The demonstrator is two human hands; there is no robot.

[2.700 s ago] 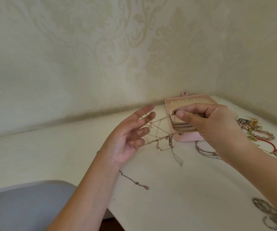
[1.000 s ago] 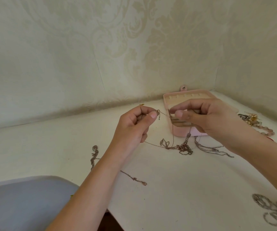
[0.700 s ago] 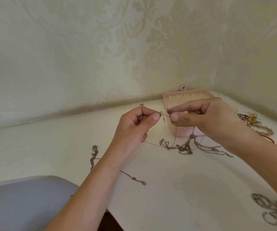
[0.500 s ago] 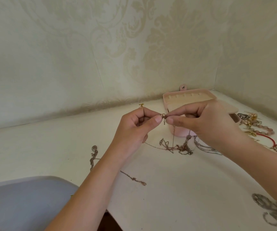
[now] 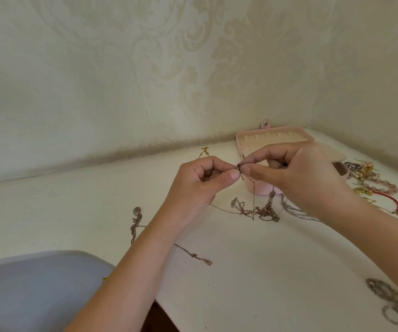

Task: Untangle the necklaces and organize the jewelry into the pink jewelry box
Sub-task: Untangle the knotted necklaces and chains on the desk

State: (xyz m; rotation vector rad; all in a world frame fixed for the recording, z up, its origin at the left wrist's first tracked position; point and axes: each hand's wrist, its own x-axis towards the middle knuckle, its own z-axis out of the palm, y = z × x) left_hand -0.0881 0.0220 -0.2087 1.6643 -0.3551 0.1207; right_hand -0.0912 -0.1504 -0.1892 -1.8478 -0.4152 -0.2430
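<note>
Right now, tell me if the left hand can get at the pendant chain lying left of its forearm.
Probably, once free: the left hand pinches a gold clasp. The pendant chain lies uncovered on the table beside its forearm.

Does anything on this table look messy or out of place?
Yes. A knotted clump of thin chains lies before the open pink jewelry box, strands crossing. A loose heap of jewelry sits to its right, outside it.
</note>
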